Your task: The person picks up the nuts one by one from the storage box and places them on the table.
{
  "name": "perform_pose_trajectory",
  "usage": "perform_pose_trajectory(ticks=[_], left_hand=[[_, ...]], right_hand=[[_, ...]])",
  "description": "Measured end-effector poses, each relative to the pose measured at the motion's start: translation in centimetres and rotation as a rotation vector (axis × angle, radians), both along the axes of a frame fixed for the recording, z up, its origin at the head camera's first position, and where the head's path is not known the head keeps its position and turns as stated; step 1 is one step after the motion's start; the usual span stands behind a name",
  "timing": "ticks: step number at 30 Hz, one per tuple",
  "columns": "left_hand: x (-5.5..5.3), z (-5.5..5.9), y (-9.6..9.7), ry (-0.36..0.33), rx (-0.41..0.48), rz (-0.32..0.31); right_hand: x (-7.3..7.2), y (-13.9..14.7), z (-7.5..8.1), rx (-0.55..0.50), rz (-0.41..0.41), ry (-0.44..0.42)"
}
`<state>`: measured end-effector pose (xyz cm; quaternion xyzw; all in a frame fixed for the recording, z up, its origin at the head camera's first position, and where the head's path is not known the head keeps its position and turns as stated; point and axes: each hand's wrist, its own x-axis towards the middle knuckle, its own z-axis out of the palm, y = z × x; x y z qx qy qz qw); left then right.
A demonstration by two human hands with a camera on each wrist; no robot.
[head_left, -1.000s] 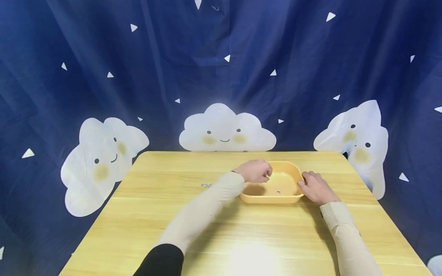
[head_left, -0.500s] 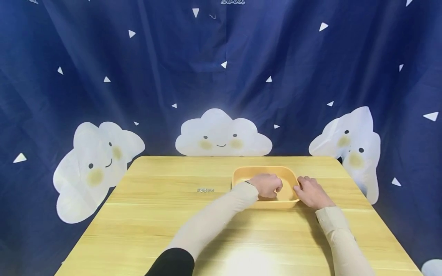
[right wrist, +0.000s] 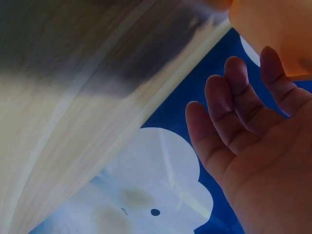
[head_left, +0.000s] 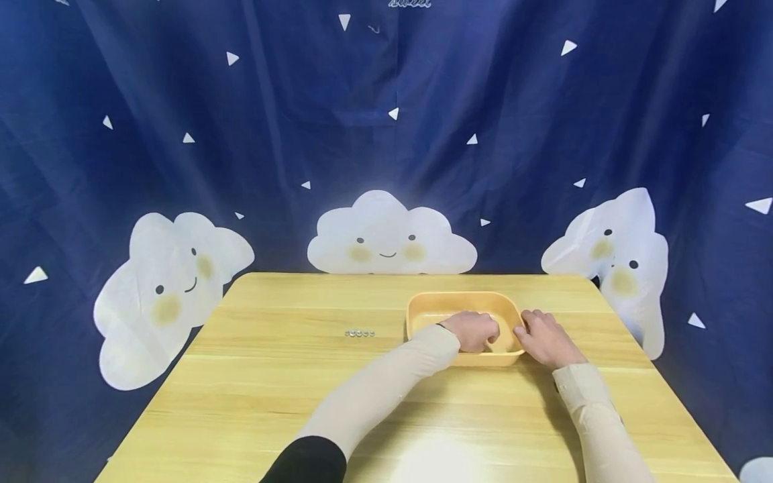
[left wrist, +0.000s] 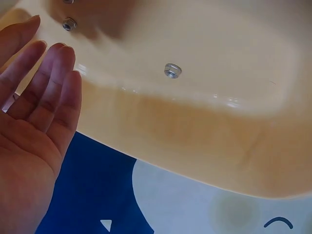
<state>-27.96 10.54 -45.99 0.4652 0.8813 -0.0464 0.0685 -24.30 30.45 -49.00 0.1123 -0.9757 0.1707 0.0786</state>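
My left hand [head_left: 474, 331] reaches down inside a pale orange tray [head_left: 461, 292]. In the left wrist view the fingers [left wrist: 66, 105] extend loosely, and nothing shows in their grasp. Just past the fingertips lies a small silver flange nut [left wrist: 69, 24]. Another flange nut [left wrist: 172, 70] rests on the tray floor farther off, and a third is cut by the frame's top edge. At the tray's right end my right hand [head_left: 546, 339] holds the rim, thumb over it and fingers outside. The right wrist view shows one finger [right wrist: 272, 66] against the tray wall; the thumb is out of sight.
Left of the tray, several small silver nuts [head_left: 359, 333] sit in a row on the wooden table [head_left: 284, 382]. A dark blue curtain [head_left: 290, 121] with cloud faces hangs right behind the table's far edge.
My left hand has moved right and down from above the tray's left part into it, and now covers the spot where a nut was visible. The right hand stays at the rim.
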Motion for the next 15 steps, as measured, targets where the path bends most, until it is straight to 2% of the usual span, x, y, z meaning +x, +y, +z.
perform_pose_trajectory(ticks=[9, 15], left_hand=[[0.25, -0.36, 0.05, -0.002, -0.01, 0.019], [-0.06, -0.8, -0.11, 0.009, -0.001, 0.001]], right_hand=[[-0.11, 0.16, -0.15, -0.003, 0.01, 0.02], [-0.14, 0.08, -0.14, 0.0, 0.014, 0.047]])
